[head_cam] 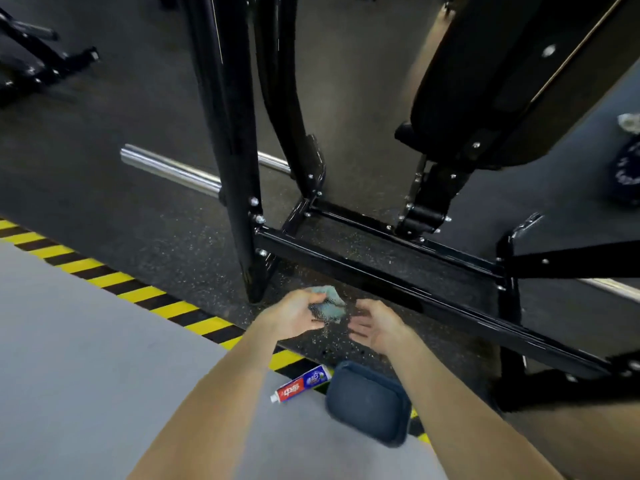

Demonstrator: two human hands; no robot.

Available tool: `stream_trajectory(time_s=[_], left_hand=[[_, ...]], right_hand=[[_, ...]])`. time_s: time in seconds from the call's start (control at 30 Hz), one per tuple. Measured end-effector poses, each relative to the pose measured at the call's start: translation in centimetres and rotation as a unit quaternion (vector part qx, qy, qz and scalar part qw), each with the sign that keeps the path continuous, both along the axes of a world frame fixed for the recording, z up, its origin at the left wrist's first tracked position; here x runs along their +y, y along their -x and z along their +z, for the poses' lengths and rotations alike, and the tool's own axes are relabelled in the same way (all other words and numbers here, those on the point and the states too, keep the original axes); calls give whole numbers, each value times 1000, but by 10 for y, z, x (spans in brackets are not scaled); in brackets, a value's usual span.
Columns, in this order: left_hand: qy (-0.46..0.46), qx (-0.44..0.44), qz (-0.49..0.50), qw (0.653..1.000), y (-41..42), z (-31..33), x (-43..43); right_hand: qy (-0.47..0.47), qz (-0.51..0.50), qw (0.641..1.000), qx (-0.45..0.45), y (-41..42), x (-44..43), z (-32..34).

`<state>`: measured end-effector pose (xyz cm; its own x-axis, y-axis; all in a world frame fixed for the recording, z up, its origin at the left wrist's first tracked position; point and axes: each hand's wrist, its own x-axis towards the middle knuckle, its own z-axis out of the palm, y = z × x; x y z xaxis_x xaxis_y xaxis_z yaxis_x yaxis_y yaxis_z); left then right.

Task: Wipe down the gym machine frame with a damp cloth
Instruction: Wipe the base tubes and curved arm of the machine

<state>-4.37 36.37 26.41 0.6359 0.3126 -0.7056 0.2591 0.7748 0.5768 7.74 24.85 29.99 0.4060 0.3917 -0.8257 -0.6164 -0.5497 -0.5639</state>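
Seemingly barely begun: left hand (pixel 294 318) grips the bunched cloth (pixel 330 306) at 6 o'clock in view, off the frame (pixel 381 284), whose base bar lies at its 2 o'clock, right hand (pixel 377 329) open alongside, so no wiping contact yet.

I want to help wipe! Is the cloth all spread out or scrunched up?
Scrunched up: the cloth sits bunched in the left hand.
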Motion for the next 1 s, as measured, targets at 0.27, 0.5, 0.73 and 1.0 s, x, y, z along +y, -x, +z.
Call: stream_trajectory(time_s=[0.27,0.5,0.73,1.0], left_hand=[[52,-72,-106,990,31,220,-59],[31,-70,-289,954,-4,330,-137],[-89,8,-407,909,-63,365,-233],[-291,-16,-432,854,-161,439,-436]], right_hand=[[-116,-97,985,81,41,-70,178],[-87,-181,980,11,33,-157,280],[-63,-195,978,-32,1,-296,320],[-19,-143,987,-73,-72,-504,398]])
